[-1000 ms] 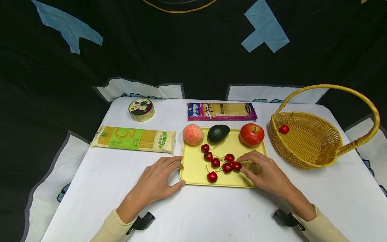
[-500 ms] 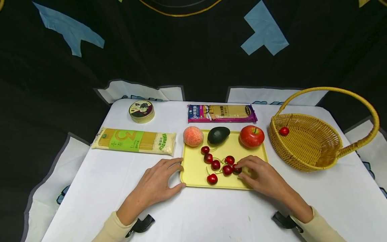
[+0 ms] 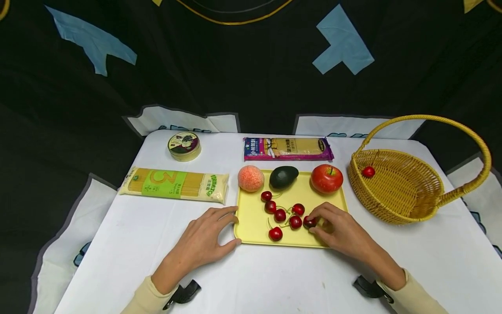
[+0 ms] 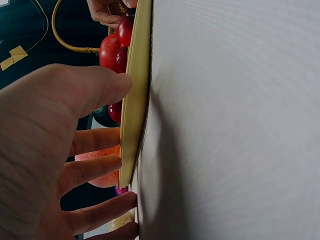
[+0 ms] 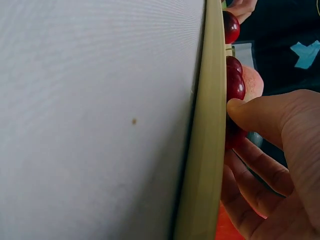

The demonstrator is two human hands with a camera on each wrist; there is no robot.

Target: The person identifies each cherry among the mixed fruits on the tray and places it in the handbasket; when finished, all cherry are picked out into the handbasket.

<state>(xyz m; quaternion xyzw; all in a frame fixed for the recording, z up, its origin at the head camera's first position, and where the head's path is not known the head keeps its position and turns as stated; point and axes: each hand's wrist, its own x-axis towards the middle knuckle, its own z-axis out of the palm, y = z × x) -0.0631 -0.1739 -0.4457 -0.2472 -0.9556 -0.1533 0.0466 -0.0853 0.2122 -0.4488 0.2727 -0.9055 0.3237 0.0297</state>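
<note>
Spaghetti pack: lay flat on the white table, left of the work, out of its path.
Round tin: stood behind that pack, equally out of the way.
Left hand: rested thumb and fingertips against the left edge of the yellow tray, fingers spread and loosely bent; best used lightly there, steadying without tilting.
Peach: sat at the tray's far left corner, no obstacle.
Loose cherries: numbered six, mid-tray, some stems crossing; seemed apt to roll or snag if brushed.
Avocado: lay at the tray's far edge.
Purple pasta pack: lay beyond the tray.
Pinched cherry: sat right of the others, just beside a neighbour; probably called for a soft grip and a straight lift.
Apple: sat at the far right corner, near enough to bump.
Right hand: gripped that cherry between thumb and fingertips.
Wicker basket: stood right of the tray, handle arched high; held one cherry near the left wall.
</note>
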